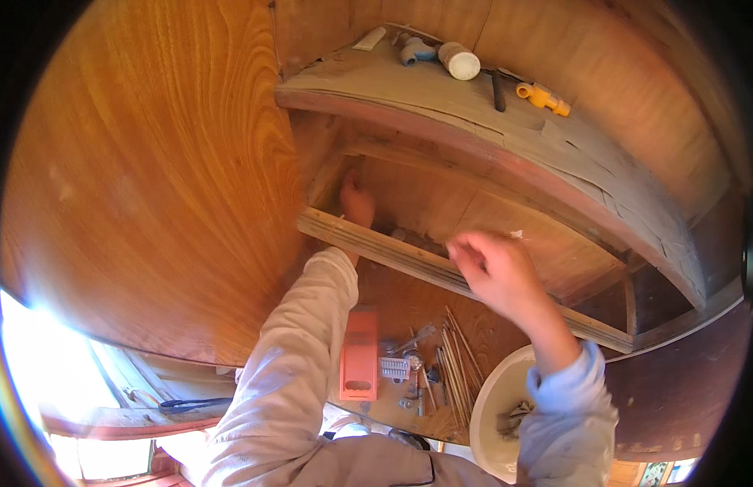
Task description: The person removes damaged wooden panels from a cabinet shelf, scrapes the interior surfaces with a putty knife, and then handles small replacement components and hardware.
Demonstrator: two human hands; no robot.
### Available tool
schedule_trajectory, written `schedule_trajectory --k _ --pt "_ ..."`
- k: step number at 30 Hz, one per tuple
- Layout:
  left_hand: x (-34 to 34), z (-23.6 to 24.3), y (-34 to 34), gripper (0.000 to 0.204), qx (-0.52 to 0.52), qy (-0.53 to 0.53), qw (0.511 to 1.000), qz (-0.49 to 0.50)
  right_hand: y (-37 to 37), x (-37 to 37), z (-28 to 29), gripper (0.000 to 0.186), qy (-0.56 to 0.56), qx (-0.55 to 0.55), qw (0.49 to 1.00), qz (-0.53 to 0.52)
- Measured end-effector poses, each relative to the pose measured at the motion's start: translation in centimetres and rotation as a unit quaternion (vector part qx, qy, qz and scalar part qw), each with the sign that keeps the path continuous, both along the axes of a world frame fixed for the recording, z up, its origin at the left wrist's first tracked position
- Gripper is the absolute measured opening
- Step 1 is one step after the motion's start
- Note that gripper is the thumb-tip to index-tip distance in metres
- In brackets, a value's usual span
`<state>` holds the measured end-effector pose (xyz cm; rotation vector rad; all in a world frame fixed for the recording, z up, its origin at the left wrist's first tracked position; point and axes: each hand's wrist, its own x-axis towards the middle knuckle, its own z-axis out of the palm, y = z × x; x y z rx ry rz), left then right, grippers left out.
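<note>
Inside a recessed wooden compartment [490, 219], my left hand [356, 199] reaches in behind the front wooden rail [385, 247], close to the compartment's left side. Its fingers are in shadow, so I cannot tell what they touch. My right hand [482, 260] is at the upper edge of that rail, right of my left hand, with its fingers curled; I cannot make out anything between them. The rail crosses in front of my left wrist.
A shelf [474, 118] above holds pipe fittings [539, 97], a white container [459, 62] and small tools. Below lie an orange box [359, 369], thin sticks [462, 365], small hardware [393, 367] and a white bucket [490, 406]. A wood-grain panel [141, 178] stands left.
</note>
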<state>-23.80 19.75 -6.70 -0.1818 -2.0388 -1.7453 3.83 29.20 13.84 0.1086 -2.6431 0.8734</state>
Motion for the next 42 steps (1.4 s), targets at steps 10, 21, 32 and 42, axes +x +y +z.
schedule_trajectory --k 10,21,32,42 --pt "-1.6 -1.3 1.1 0.038 0.056 0.026 0.985 -0.160 -0.3 -24.1 -8.2 0.036 0.086 0.298 0.947 -0.080" --pt "-2.0 -2.8 0.7 0.045 0.133 0.017 0.968 -0.213 -1.2 -29.0 -8.9 0.030 0.025 0.510 0.857 -0.064" --pt "-0.4 -1.1 -0.2 0.044 0.044 0.023 0.987 -0.153 -1.1 -29.4 -10.2 0.022 0.143 0.499 0.851 -0.078" --pt "0.0 -0.6 0.2 0.046 0.022 0.017 0.985 -0.171 0.4 -28.6 -8.1 0.023 0.127 0.484 0.865 0.020"
